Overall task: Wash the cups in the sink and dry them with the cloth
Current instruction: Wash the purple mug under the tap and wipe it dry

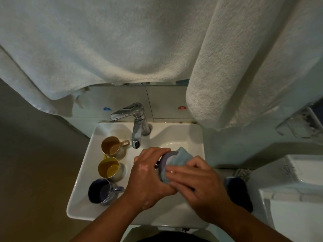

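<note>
Hands over sink [82, 194] | left hand [148, 175] grips purple cup [164, 159] | right hand [197, 180] presses blue cloth [181, 157] in — no legible writing

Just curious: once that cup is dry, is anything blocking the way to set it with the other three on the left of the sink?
Nothing visible does. The left hand holds the purple cup over the basin, right beside the three cups on the sink ledge; only open basin lies between.

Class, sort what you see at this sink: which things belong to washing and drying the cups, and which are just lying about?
In use: purple cup, blue cloth, left hand, right hand, sink, tap, three cups on the ledge.

Lying about: white towels, wire rack.
</note>
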Action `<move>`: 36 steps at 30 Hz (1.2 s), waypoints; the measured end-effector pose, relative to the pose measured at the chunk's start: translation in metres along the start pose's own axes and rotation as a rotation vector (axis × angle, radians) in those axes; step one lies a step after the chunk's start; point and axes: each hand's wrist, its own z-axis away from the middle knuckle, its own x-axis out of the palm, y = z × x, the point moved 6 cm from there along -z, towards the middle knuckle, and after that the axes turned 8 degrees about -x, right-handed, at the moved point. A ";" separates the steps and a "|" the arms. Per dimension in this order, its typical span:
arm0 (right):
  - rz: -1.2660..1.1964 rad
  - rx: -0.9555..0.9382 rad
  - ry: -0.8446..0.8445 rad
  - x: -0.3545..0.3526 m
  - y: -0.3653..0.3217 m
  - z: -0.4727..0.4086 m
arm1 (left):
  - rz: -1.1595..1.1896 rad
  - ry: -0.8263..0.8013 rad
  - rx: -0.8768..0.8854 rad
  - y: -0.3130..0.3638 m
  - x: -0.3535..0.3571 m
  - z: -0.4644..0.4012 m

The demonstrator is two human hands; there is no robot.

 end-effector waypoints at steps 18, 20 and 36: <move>-0.464 0.943 0.328 -0.001 0.113 0.044 | 0.008 -0.014 -0.147 -0.025 0.029 0.006; -0.633 1.014 0.272 0.014 0.117 0.045 | 0.012 -0.010 -0.210 -0.039 0.033 0.010; -0.446 1.172 0.463 0.016 0.207 0.101 | 0.023 -0.092 -0.133 -0.015 0.078 -0.001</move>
